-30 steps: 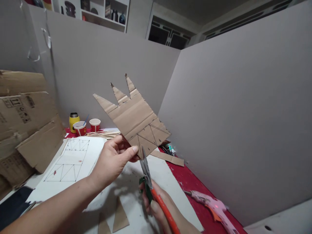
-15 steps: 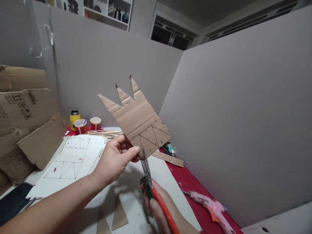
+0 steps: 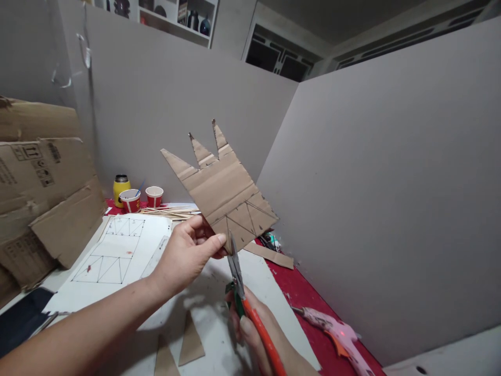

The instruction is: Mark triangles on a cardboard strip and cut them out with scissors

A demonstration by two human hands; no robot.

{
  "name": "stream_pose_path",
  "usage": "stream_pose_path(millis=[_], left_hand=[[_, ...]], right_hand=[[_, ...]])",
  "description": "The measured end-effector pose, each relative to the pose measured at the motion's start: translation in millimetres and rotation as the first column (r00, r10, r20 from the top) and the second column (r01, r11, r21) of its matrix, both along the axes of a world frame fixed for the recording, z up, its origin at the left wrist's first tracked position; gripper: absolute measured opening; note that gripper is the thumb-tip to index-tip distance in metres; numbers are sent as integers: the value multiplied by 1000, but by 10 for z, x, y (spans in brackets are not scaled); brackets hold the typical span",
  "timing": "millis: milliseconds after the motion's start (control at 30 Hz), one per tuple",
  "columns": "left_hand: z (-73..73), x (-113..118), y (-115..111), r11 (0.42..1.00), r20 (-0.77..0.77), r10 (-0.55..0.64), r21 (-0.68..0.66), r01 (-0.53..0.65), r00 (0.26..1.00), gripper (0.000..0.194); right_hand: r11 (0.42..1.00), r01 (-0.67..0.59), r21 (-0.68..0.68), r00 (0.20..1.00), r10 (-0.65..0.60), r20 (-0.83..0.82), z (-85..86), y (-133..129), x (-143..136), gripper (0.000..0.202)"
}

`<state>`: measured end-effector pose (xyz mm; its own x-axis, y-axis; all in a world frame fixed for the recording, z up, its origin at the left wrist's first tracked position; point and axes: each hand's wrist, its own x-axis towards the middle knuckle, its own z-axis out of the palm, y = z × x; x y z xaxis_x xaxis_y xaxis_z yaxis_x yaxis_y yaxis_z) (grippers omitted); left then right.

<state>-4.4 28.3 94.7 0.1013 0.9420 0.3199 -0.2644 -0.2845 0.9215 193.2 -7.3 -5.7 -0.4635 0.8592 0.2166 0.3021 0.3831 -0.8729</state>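
Note:
Held up by its lower left corner is a piece of cardboard (image 3: 223, 185) with three pointed spikes along its top and pencilled triangles along its bottom edge. My left hand (image 3: 191, 250) pinches that corner between thumb and fingers. My right hand (image 3: 254, 324) grips scissors (image 3: 236, 269) with one orange and one green handle. The blades lie against the lower edge of the cardboard, close to my left thumb and along a drawn line. Below, two cut cardboard triangles (image 3: 191, 342) rest on the white work surface.
A paper with a triangle drawing (image 3: 113, 245) lies left, beside cardboard boxes (image 3: 47, 172). Wooden sticks (image 3: 172, 212), red paper cups (image 3: 154, 196) and a yellow bottle (image 3: 121, 189) stand behind. A pink glue gun (image 3: 332, 329) and a cardboard strip (image 3: 272, 256) lie right.
The whole view has shifted slightly. Both hands, the cardboard and the scissors keep nearly the same position relative to each other.

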Motion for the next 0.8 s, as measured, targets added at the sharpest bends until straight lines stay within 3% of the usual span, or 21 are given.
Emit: stream_pose_path(millis=[800], left_hand=[[-36, 20, 22, 1000, -10, 22, 4, -22, 1000, 8]], right_hand=[[999, 50, 14, 999, -50, 5, -98, 5, 11, 55]])
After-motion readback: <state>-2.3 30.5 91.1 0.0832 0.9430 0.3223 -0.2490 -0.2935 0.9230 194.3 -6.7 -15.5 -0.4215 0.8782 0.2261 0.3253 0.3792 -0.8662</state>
